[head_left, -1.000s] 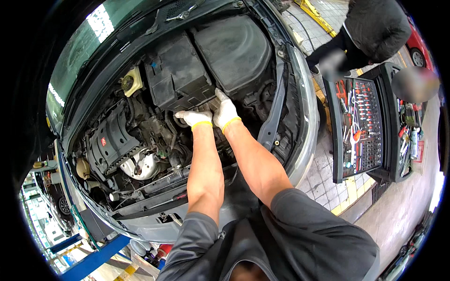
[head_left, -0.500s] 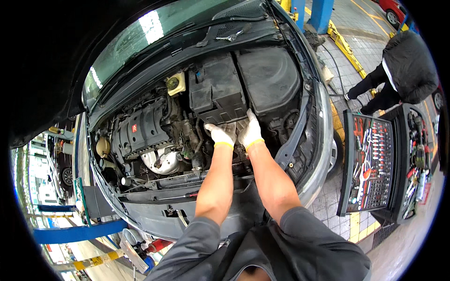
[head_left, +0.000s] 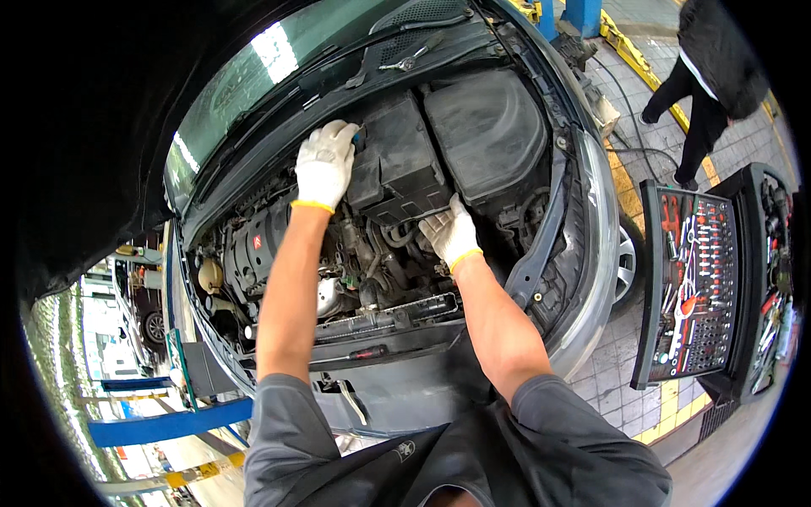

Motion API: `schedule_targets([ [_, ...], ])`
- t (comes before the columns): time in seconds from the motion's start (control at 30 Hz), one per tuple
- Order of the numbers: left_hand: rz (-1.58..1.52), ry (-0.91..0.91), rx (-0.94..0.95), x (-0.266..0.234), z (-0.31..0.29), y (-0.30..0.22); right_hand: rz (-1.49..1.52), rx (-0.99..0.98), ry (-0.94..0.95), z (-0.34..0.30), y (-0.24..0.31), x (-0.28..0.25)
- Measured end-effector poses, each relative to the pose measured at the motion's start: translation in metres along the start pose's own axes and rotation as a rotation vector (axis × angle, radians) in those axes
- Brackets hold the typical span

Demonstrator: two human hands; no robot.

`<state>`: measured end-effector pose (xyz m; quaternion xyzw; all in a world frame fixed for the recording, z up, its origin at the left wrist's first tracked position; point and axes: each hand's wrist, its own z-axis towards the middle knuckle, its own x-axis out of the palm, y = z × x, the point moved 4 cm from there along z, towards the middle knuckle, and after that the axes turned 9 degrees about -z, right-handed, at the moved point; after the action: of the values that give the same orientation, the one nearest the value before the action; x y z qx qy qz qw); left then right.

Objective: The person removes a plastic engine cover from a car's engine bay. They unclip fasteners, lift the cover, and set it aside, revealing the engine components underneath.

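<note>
At matte black plastic box (head_left: 395,152), twelve o'clock: left hand (head_left: 324,165), eleven, loosely extended, palm hidden; right hand (head_left: 454,232), two, half-curled, hold unclear

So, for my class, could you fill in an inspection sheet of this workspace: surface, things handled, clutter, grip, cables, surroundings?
Surface: open car engine bay, dusty.
Things handled: black box, beside a rounded black cover.
Clutter: metal tool lying near the windshield; screwdriver along the bay's front edge.
Grip: gloved left hand by the box's left side, contact unclear; gloved right hand, palm up, at its lower front edge.
Cables: black cable or hose on the tiled floor.
Surroundings: open tool case to the right; person in dark clothing beyond; blue beam at left.
</note>
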<state>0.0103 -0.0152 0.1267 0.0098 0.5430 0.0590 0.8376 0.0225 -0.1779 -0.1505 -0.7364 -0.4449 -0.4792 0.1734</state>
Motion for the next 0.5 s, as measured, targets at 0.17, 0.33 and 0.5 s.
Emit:
schedule_targets([
  [0.17, 0.369, 0.363, 0.416, 0.039, 0.04, 0.018, 0.074, 0.013, -0.014, 0.002, -0.004, -0.003],
  [0.33, 0.501, 0.482, 0.536, 0.06, 0.057, 0.023, 0.06, -0.013, -0.057, 0.003, -0.006, -0.009],
  [0.5, 0.591, 0.563, 0.553, 0.067, 0.062, 0.021, 0.025, 0.009, -0.121, 0.006, -0.006, -0.011],
])
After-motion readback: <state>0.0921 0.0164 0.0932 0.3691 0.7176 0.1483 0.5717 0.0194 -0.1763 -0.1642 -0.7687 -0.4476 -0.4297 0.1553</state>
